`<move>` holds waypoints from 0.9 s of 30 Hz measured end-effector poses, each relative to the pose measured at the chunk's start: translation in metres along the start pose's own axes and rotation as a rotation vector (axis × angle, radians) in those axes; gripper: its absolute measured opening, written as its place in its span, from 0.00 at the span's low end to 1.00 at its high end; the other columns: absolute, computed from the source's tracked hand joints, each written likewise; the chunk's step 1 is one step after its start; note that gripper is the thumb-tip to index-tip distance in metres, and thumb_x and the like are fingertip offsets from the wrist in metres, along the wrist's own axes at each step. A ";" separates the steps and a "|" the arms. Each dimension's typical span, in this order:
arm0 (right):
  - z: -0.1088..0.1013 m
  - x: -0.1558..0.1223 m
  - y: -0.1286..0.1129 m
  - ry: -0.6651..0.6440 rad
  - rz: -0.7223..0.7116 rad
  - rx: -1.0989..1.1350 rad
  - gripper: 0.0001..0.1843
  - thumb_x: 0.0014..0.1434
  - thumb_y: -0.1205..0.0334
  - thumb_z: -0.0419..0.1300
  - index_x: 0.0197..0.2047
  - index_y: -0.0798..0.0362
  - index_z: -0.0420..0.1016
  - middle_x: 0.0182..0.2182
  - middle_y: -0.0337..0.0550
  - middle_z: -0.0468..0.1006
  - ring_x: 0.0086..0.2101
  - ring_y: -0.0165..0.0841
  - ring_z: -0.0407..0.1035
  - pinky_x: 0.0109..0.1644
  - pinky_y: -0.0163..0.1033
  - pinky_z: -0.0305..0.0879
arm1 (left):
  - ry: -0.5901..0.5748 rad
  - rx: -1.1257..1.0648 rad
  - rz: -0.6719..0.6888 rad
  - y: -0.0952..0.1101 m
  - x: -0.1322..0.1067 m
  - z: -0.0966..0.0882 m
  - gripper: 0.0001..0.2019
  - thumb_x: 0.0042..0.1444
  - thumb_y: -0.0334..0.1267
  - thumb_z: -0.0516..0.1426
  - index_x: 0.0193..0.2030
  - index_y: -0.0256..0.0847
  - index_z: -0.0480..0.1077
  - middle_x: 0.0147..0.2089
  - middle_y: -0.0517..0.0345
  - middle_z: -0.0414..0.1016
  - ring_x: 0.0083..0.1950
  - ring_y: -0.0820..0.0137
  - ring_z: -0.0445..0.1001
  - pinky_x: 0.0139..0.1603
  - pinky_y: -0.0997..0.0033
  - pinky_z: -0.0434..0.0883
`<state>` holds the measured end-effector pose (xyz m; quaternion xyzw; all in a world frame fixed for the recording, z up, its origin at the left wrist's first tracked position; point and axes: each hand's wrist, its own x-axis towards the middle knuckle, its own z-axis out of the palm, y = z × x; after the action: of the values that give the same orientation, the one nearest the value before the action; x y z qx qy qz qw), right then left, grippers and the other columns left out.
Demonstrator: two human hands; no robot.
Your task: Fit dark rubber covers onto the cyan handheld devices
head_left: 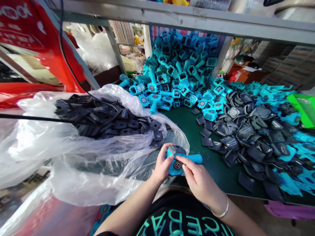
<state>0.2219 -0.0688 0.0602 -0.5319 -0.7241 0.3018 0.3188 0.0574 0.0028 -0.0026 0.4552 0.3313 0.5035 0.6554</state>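
While the left hand [162, 165] and the right hand [201, 183] close together on one object, a turquoise plastic part [193, 159] lies across them, directly in front of the chest. The two hands are touching and both clamp it: the left wraps its broad, square end, while the right's fingers [185, 162] lie across a round dark badge [177, 165] on its face. Its long axis runs sideways, with the rounded handle pointing toward the right hand's side, so the right hand is nearer the handle and the left nearer the head. A dark square cap [176, 150] sits against the far end of the head, though whether it is fully seated is hidden. Just left of the hands, a clear plastic bag [73, 164] spills open, full of dark square pieces [128, 124]. Beyond the hands, a heap of turquoise parts [177, 65] rises at the back of a green-topped table [182, 126]. To the right of the hands, a wide spread of dark shells [253, 137] lies mixed with turquoise scraps [287, 178]. A metal shelf rail [172, 16] crosses overhead.
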 end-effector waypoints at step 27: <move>-0.015 0.000 -0.009 -0.006 0.044 -0.037 0.24 0.75 0.64 0.48 0.67 0.52 0.75 0.53 0.50 0.84 0.50 0.38 0.83 0.61 0.44 0.77 | 0.014 0.237 0.084 0.004 0.000 -0.007 0.28 0.55 0.57 0.63 0.55 0.40 0.69 0.47 0.53 0.77 0.46 0.62 0.74 0.52 0.62 0.69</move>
<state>0.2284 -0.0694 0.0763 -0.5526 -0.7186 0.2971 0.3001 0.0495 0.0049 -0.0012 0.5394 0.3734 0.4911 0.5731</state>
